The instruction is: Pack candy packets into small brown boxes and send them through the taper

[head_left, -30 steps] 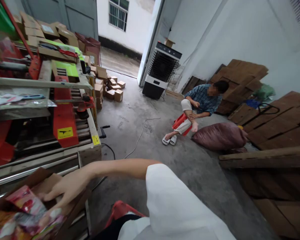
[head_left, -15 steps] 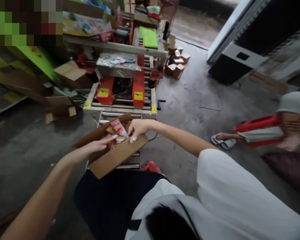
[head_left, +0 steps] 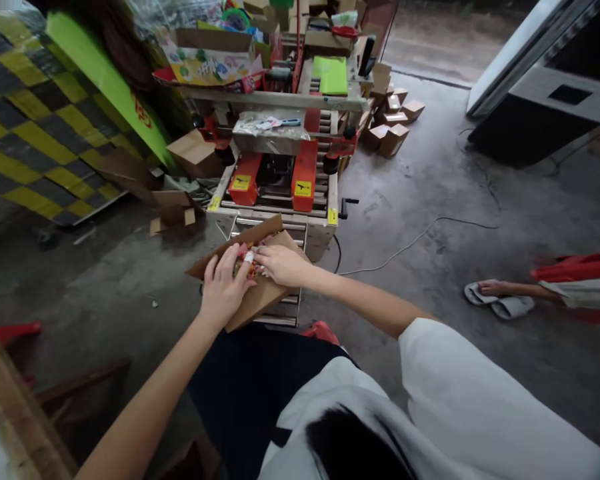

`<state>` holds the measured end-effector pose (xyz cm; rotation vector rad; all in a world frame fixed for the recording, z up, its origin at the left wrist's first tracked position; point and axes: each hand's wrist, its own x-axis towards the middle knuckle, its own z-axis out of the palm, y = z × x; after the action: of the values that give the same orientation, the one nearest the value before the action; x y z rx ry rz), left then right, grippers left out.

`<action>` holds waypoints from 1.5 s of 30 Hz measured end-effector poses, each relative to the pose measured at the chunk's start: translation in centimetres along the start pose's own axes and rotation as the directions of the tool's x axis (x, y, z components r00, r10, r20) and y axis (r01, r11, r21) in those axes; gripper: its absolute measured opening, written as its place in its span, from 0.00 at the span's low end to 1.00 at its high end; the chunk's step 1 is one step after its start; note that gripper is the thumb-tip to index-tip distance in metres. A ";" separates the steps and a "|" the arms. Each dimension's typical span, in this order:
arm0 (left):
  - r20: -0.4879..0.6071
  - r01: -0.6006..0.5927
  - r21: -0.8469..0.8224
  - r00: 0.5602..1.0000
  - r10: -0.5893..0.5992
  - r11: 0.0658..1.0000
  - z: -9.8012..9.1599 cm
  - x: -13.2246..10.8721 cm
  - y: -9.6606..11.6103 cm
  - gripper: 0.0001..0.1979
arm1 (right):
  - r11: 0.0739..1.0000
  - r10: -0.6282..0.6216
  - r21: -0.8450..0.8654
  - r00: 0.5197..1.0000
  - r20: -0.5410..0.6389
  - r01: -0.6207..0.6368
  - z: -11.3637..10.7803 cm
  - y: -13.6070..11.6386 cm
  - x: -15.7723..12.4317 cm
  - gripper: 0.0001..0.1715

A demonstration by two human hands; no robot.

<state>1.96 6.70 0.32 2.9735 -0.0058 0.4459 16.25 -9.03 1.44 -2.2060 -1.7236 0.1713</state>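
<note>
An open cardboard box (head_left: 265, 297) rests tilted on the roller conveyor in front of me, its flaps raised. Inside lie small, colourful printed packets (head_left: 243, 266), mostly covered by my hands. My left hand (head_left: 226, 281) reaches over the near left side of the box, fingers spread and touching the packets. From the right, my right hand (head_left: 284, 265) lies over the contents with its fingers stretched towards the left hand. Some fingertips are hidden among the packets, and I see nothing gripped in either hand.
Ahead stands a carton-sealing machine (head_left: 273, 180) with orange side guides. Small cartons (head_left: 393, 133) are piled on the floor behind it, to the right. A cable (head_left: 410, 247) crosses the floor. Another person's slippered foot (head_left: 495, 288) is at the right; a wooden frame (head_left: 15, 407) stands lower left.
My left hand has moved further over the packets, its fingers spreading. The right hand has shifted from the box's edge onto the contents. The view has swung left.
</note>
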 end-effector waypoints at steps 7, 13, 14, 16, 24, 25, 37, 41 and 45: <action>0.139 -0.001 -0.020 0.990 0.003 1.000 1.8 -0.5 3.0 0.51 | 0.994 -0.007 -0.106 0.995 0.103 0.017 0.0 1.3 2.8 0.20; 0.187 0.034 -0.004 0.982 -0.033 0.999 1.7 0.5 3.6 0.56 | 0.999 0.050 0.033 0.966 -0.253 -0.043 0.9 2.0 1.2 0.24; 0.185 0.037 0.001 0.982 -0.037 0.999 1.6 0.6 3.6 0.55 | 0.997 0.075 0.041 0.940 -0.333 -0.065 0.9 2.0 1.1 0.30; 0.186 0.034 0.006 0.982 -0.035 0.999 1.5 0.7 3.6 0.55 | 0.994 0.106 0.031 0.906 -0.410 -0.102 0.6 1.7 1.3 0.41; 0.195 0.146 0.052 0.969 -0.153 0.988 1.2 0.3 4.2 0.44 | 0.999 0.038 0.024 0.960 -0.278 -0.032 1.1 0.1 -3.4 0.29; 0.203 0.162 0.060 0.964 -0.171 0.985 1.2 0.2 4.3 0.43 | 0.999 0.036 0.020 0.965 -0.261 -0.031 1.7 0.3 -4.2 0.27; 0.048 0.071 0.192 0.995 -0.082 0.979 -1.5 -3.6 3.5 0.50 | 0.995 0.054 0.099 0.942 -0.332 -0.023 3.3 1.5 -3.4 0.20; 0.402 0.085 0.177 0.903 -0.151 0.981 -3.0 1.2 -0.2 0.73 | 0.995 0.011 0.093 0.947 -0.320 0.020 3.0 2.7 -2.9 0.21; 0.426 0.213 0.181 0.863 -0.272 0.960 -1.9 3.8 0.7 0.63 | 0.995 0.041 0.102 0.945 -0.324 -0.008 2.0 5.8 -0.4 0.22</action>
<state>4.99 6.29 3.31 3.0676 0.3606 -0.2864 20.87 -10.28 -2.40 -2.0487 -1.4751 -0.0974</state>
